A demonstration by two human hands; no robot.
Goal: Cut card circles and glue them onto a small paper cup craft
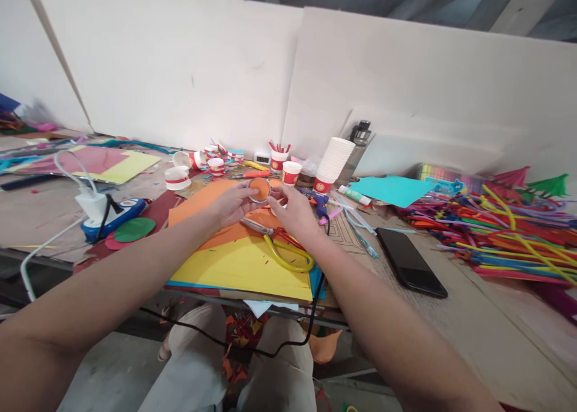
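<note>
Between my two hands is a small cut-down paper cup [259, 189], its mouth tilted toward me and an orange disc showing inside. My left hand [234, 206] pinches it from the left, the thumb lying over the rim. On the right side, the fingers of my right hand [294, 212] close on its edge. Scissors with yellow and red handles [288, 258] rest below my hands, partly hidden by the right one. Under them lie orange paper [193, 206] and yellow paper [234, 270]. A blue glue gun [321, 206] is just right of my right hand.
Cut cup pieces [177, 178], a cup of red sticks [279, 158] and a tall cup stack [333, 162] stand toward the back. A power strip [115, 216] sits left; a phone [410, 261] and pipe cleaners [505, 237] lie right. A black cord [315, 304] hangs over the front edge.
</note>
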